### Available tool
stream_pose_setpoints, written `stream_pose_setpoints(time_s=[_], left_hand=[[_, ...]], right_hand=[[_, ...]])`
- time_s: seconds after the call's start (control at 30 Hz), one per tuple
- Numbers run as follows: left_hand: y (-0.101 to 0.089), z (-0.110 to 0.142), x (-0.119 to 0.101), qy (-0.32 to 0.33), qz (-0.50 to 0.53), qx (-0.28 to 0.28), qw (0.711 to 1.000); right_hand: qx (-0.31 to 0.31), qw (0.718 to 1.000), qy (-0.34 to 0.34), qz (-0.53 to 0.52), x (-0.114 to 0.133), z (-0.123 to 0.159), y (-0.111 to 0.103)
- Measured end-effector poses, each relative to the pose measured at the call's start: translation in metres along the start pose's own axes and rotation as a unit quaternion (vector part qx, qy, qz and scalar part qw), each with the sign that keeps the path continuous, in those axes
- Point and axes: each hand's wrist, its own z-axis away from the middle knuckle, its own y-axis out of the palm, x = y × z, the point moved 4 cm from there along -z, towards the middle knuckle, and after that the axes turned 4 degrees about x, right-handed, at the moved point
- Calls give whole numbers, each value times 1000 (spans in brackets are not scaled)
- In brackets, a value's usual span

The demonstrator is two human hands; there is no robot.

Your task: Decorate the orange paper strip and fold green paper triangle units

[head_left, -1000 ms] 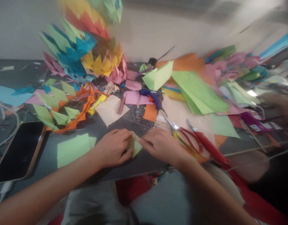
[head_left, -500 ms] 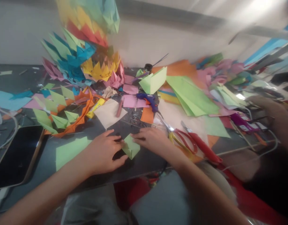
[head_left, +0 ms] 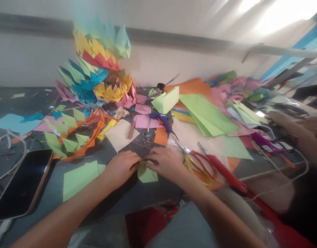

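Observation:
Both my hands meet over a small folded piece of light green paper (head_left: 147,175) lying on the dark table (head_left: 148,196) near its front edge. My left hand (head_left: 122,168) has its fingers curled and pressed on the paper's left corner. My right hand (head_left: 165,162) presses the paper's top edge with its fingers drawn together. A light green sheet (head_left: 79,177) lies just left of my left wrist.
A tall stack of folded coloured paper pieces (head_left: 98,69) stands at the back. Red and yellow scissors (head_left: 207,162) lie right of my right hand, a blue glue gun (head_left: 162,119) behind them. A dark phone (head_left: 20,184) lies front left. Another person's arm (head_left: 297,131) reaches in at right.
The green paper has been turned and laid flatter on the table. Both hands have closed in on it, and the view has tilted upward.

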Motion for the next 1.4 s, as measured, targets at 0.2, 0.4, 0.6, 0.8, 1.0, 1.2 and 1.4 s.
stream_pose_setpoints(time_s=[0.2, 0.4, 0.6, 0.8, 1.0, 1.2, 1.4], left_hand=[[1, 0, 3, -26, 5, -9, 1000], [1, -2, 3, -19, -7, 10, 1000], [-1, -5, 6, -39, 7, 20, 999], [-1, -7, 7, -87, 47, 21, 995], [-1, -8, 11, -99, 89, 21, 991], [-4, -6, 15, -103, 130, -13, 986], [-5, -4, 12, -123, 136, -48, 982]], right_hand=[[21, 996, 69, -47, 8, 3, -2], [43, 988, 129, -73, 12, 0, -4], [58, 982, 143, -105, 4, -4, 3], [75, 975, 127, -165, 2, -9, 5], [40, 969, 110, -215, -11, -1, -5], [30, 928, 127, -348, -39, 16, -9], [1, 934, 75, -349, -22, 14, 1]])
